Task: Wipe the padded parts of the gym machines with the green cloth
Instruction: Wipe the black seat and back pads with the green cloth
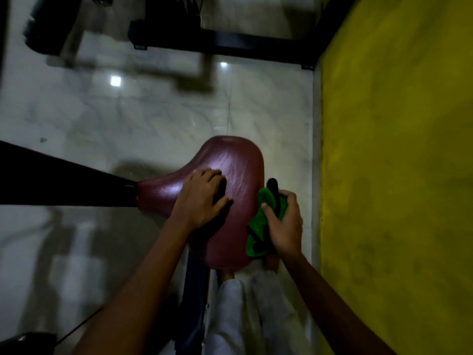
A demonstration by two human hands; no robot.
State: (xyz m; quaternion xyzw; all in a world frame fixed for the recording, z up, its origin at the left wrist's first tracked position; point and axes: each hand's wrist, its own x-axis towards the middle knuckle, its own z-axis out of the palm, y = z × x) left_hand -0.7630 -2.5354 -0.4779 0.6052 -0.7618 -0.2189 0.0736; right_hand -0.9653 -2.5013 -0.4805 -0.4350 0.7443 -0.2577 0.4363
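Note:
A maroon padded seat (pixel 238 170) of a gym machine fills the middle of the head view, joined at its left to a black frame bar (pixel 51 180). My left hand (pixel 202 198) rests on top of the seat, fingers bent down onto the pad. My right hand (pixel 284 224) grips the green cloth (pixel 258 226) against the seat's right edge. A black lever or knob (pixel 272 185) sticks up just beyond the cloth, between it and my fingers.
A yellow wall (pixel 396 175) runs close along the right side. Glossy pale floor tiles (pixel 153 116) lie around the seat. Black machine frames (pixel 230 44) cross the top of the view. My light trouser legs (pixel 256 316) stand just below the seat.

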